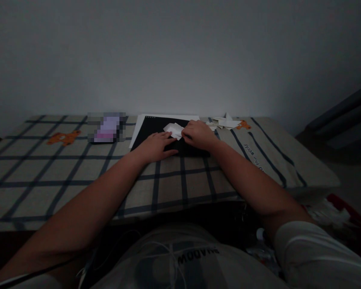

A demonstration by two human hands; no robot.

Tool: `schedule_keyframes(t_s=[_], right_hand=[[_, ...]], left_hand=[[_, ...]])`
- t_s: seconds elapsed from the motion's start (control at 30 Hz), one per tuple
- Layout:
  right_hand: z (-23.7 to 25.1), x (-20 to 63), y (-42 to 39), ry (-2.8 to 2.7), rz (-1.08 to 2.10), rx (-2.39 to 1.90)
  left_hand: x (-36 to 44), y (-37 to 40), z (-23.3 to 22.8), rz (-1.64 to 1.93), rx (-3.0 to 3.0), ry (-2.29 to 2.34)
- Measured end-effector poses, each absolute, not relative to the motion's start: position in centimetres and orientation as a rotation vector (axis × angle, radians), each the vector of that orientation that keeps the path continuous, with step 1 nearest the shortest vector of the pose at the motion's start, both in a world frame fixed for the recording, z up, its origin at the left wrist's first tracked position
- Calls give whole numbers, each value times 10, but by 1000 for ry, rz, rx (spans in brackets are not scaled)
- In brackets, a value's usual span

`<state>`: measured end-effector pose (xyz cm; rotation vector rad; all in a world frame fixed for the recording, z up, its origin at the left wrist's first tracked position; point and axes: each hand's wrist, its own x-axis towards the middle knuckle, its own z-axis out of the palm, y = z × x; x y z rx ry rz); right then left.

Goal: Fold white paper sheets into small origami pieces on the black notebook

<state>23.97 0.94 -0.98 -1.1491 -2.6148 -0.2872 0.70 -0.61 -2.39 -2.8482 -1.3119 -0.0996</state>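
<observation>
A small piece of folded white paper (175,130) lies on a black flat board or folder (156,124) near the wall. My left hand (157,146) rests flat with its fingers stretched and thumb apart, its fingertips touching the paper's near left edge. Curled at the paper's right side, my right hand (199,134) has its fingers closed on that edge. The exact grip is partly hidden by the knuckles.
White sheets (136,130) stick out from under the black board. Several folded paper pieces (224,122) lie to the right. A lit phone (108,127), blurred out, is on the left. The checked tablecloth (168,182) covers the table; a plastic bottle (261,245) stands below its edge.
</observation>
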Motion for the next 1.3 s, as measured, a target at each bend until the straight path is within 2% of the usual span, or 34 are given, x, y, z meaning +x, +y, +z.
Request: schedule_keyframes(t_s=[0.5,1.3], right_hand=[[-30,232,16,-2581,-489,-1233],[-16,220,-3,-2704,-684,-1000]], left_hand=[[9,-11,-17,2,-2820,-1341],[12,-11,-18,33,-2807,-1331]])
